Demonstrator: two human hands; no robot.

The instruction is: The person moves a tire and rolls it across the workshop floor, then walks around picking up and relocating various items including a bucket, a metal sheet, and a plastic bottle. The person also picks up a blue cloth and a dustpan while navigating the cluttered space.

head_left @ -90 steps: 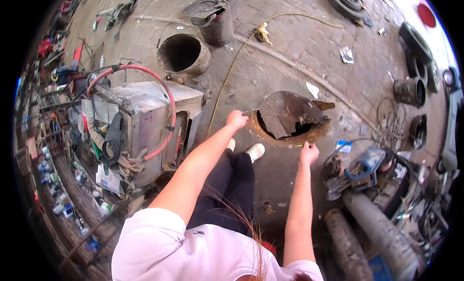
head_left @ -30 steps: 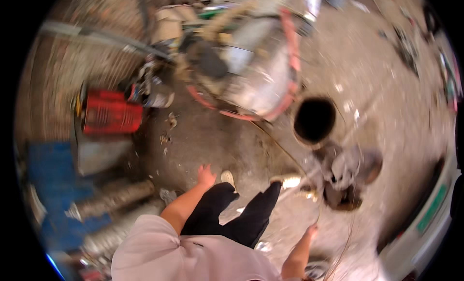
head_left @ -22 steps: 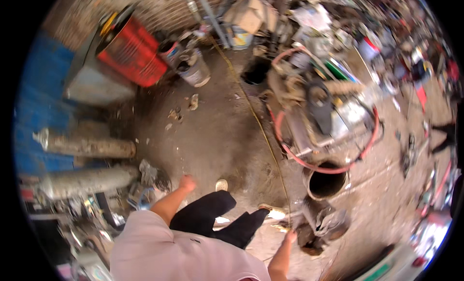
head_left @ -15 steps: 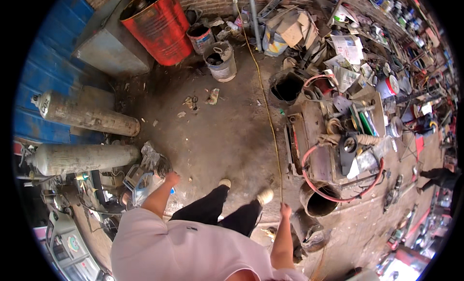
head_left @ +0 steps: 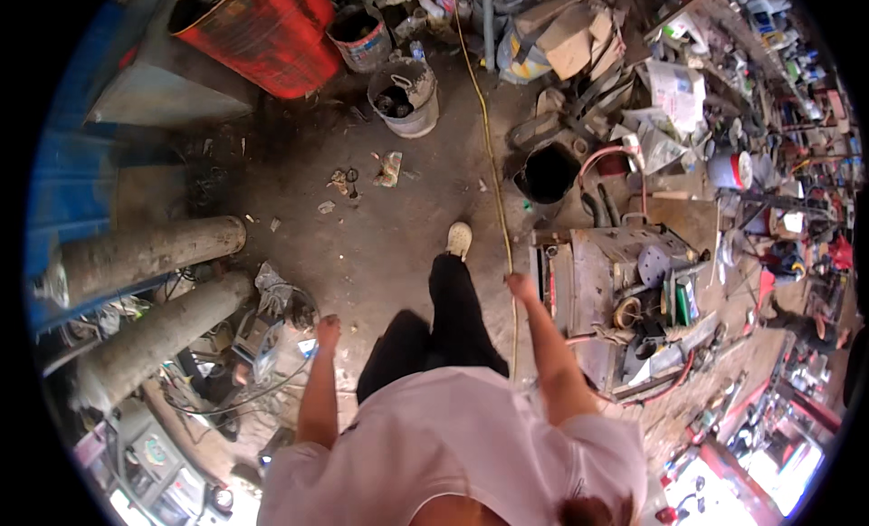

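The whole view has swung round in three seconds: the torn pipe that lay between the hands can't be made out now, so neither hand is seen at work on it. The floor fills the middle instead, with the red drum at upper left and two grey cylinders, the upper one and the lower one, along the left. The metal box has come in close beside the right forearm. Half a second ago both shoes showed; now a single shoe is ahead, so the person looks to be mid-step. The hands are well apart, one either side of the legs. The left hand is just beside the scrap, fingers seemingly drawn in; I cannot tell whether they pinch anything. The right hand is at the yellow cord, which runs along the floor left of the box; whether it grips or merely overlaps the cord, I cannot tell.
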